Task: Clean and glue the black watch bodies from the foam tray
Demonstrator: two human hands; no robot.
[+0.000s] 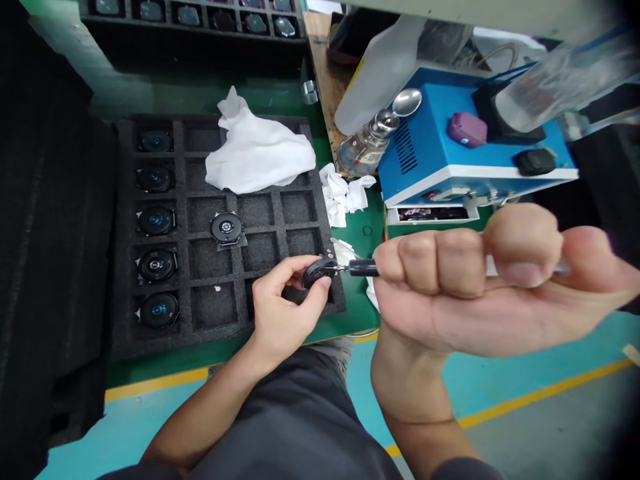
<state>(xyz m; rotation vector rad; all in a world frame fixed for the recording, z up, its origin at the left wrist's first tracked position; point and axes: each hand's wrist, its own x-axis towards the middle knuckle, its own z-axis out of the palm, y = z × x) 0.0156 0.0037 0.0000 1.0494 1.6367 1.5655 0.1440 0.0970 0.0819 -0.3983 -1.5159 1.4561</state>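
Note:
My left hand (285,303) grips a round black watch body (319,268) by its edge, between thumb and fingers, above the front right of the foam tray (210,343). In my right hand (460,280), the fingers are wrapped around a slim screwdriver-like tool (364,268) with a black front end and a thin metal tip. Its tip meets the side of the watch, or comes very close to it. Another watch body (227,228) lies back up on a divider of the tray. A white cloth (260,150) covers several compartments.
Several watches (158,265) fill the tray's left column. Crumpled tissues (340,193) lie right of the tray. Behind are a glass bottle (365,143) with a metal top, a white plastic bottle (380,73) and a blue machine (430,133). Another tray (200,30) stands at the back.

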